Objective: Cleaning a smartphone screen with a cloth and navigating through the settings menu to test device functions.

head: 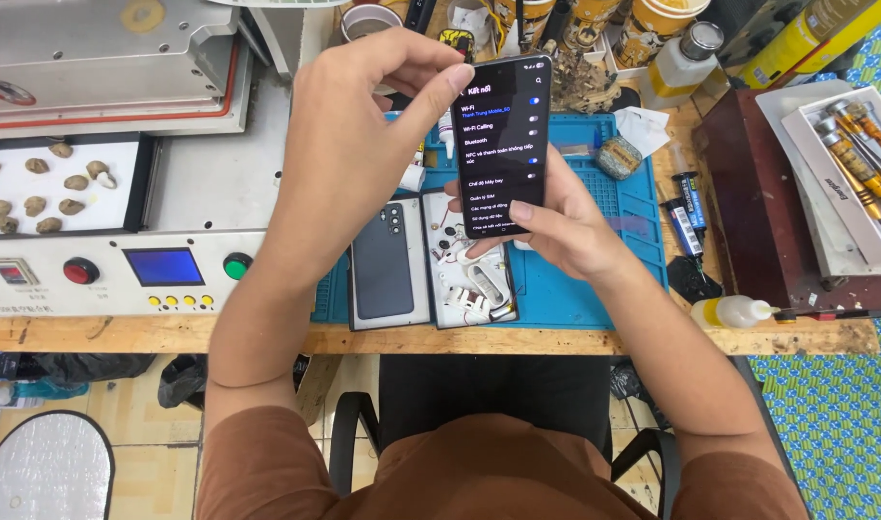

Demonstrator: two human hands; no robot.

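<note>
Cluttered repair bench, blue work mat point(643, 207) under raised smartphone point(499, 144) showing lit settings screen. Right hand point(566, 226) clamped on lower end; left hand point(349, 135), fingers together, index tip at top edge. Best: firm grip, light taps, clear of opened phone back point(389, 274).

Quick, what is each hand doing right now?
Left hand: not gripping, one fingertip touching the smartphone at its top.
Right hand: closed on the smartphone's lower end.
</note>
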